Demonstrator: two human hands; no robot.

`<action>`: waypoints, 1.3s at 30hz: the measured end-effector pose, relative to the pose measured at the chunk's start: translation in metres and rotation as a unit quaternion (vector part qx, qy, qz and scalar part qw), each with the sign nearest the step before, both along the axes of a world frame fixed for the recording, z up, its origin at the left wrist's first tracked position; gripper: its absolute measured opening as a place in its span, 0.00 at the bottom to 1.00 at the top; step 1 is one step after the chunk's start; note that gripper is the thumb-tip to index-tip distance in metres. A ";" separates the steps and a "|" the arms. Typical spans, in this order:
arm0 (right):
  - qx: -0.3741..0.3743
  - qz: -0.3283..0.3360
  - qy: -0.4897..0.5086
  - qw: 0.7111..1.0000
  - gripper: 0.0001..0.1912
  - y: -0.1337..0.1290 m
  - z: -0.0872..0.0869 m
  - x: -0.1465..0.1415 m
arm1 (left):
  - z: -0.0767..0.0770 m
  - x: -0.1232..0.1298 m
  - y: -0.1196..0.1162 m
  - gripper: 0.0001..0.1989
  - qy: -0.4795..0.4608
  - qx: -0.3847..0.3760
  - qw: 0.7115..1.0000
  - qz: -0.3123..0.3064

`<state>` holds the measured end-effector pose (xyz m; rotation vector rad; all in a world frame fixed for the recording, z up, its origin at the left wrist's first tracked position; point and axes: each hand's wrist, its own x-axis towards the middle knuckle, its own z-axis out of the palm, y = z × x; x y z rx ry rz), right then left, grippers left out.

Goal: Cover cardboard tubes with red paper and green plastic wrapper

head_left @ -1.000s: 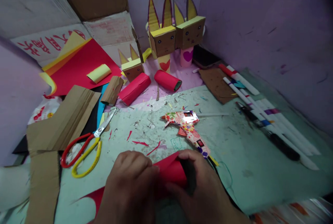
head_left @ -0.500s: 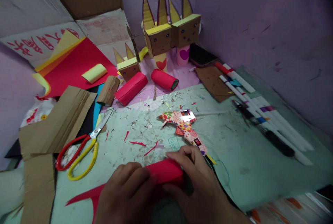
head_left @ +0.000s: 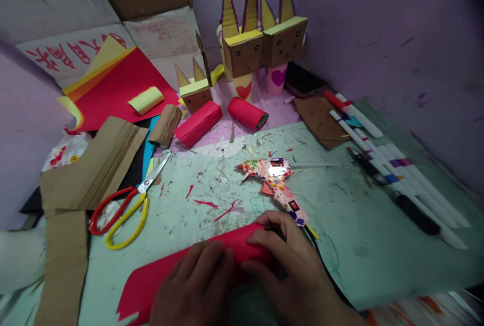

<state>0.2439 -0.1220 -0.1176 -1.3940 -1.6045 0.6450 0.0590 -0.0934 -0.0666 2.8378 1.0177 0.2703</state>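
So the red paper [head_left: 151, 280] is at bottom centre of the frame, curled round at its right end, with its looser end stretching to the lower left. Left hand [head_left: 194, 283] has bent fingers gripping the middle, thumb side too dark to tell. Right hand [head_left: 298, 260] is clasping the curled end between fingers and thumb. If either grip slackens, I reckon the curl springs open or goes crooked, and squeezing too hard could crease it.

Just above the right hand there's a flowery glue gun [head_left: 278, 182], its black cord [head_left: 328, 275] running down past the wrist, so a careless sleeve or wrist could drag it. Can't tell if it's hot. Scissors [head_left: 145, 184] lie open-handled at left centre, two red rolls [head_left: 198, 123] further up.
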 end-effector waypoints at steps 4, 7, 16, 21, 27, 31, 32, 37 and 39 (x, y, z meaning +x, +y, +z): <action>0.005 0.020 -0.012 1.000 0.09 -0.002 -0.001 0.002 | 0.009 0.008 0.013 0.11 -0.061 -0.131 0.988 0.056; -0.001 0.033 -0.012 0.999 0.10 -0.002 -0.001 0.004 | 0.010 0.014 0.026 0.10 -0.060 -0.200 0.968 0.138; 0.013 0.035 0.009 0.999 0.10 -0.001 0.000 0.003 | 0.002 0.003 0.043 0.09 -0.050 -0.293 0.952 0.077; 0.033 0.010 0.009 0.999 0.10 -0.001 -0.003 0.000 | -0.002 0.000 0.041 0.09 -0.074 -0.316 0.943 0.070; 0.046 -0.044 -0.010 0.998 0.13 -0.012 0.000 0.007 | -0.001 0.006 0.042 0.07 -0.072 -0.337 0.929 0.136; 0.051 -0.035 -0.032 0.998 0.12 -0.019 0.000 0.011 | -0.002 0.005 0.043 0.07 -0.071 -0.343 0.920 0.175; 0.048 -0.035 -0.034 0.998 0.13 -0.019 0.000 0.011 | -0.002 0.005 0.043 0.07 -0.064 -0.347 0.919 0.175; 0.021 -0.048 0.017 0.998 0.12 -0.018 -0.001 0.007 | 0.005 0.007 0.042 0.06 -0.049 -0.371 0.913 0.160; 0.023 -0.067 0.030 0.997 0.11 -0.016 -0.001 0.005 | 0.007 0.009 0.040 0.06 -0.059 -0.379 0.908 0.166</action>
